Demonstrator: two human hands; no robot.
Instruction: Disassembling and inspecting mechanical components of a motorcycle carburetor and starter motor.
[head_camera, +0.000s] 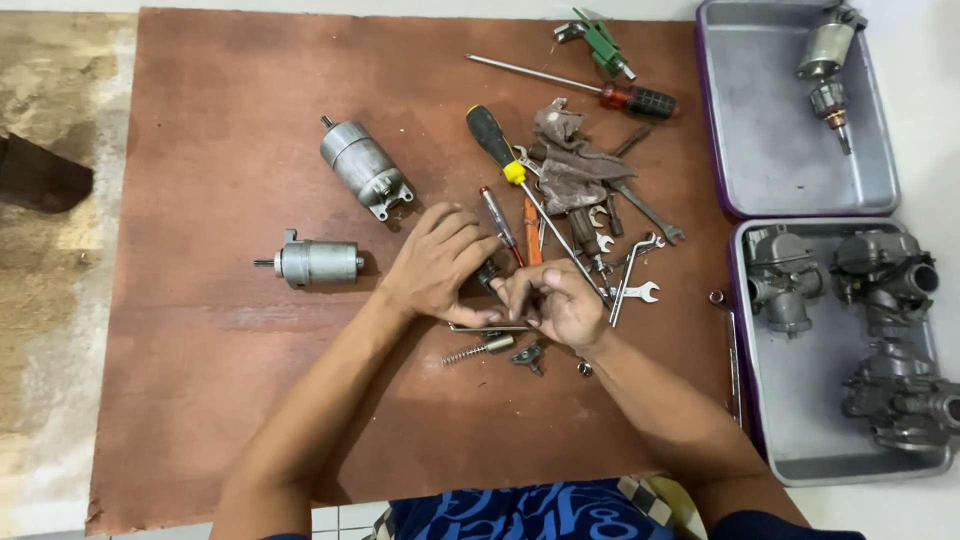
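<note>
Left hand (438, 262) and right hand (560, 303) met at centre of brown board (210, 330), fingertips pinched together on a small part; part itself too small to identify. Spring (478, 349) just below hands, screwdrivers (505, 165) just above, two starter motors (340, 215) left.

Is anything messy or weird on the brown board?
Mostly the tools. Wrenches, screwdrivers and a dirty rag lie crisscrossed in one loose heap above the right hand. A small spring and tiny parts lie scattered below the left hand. Nothing looks spilled or broken.
</note>
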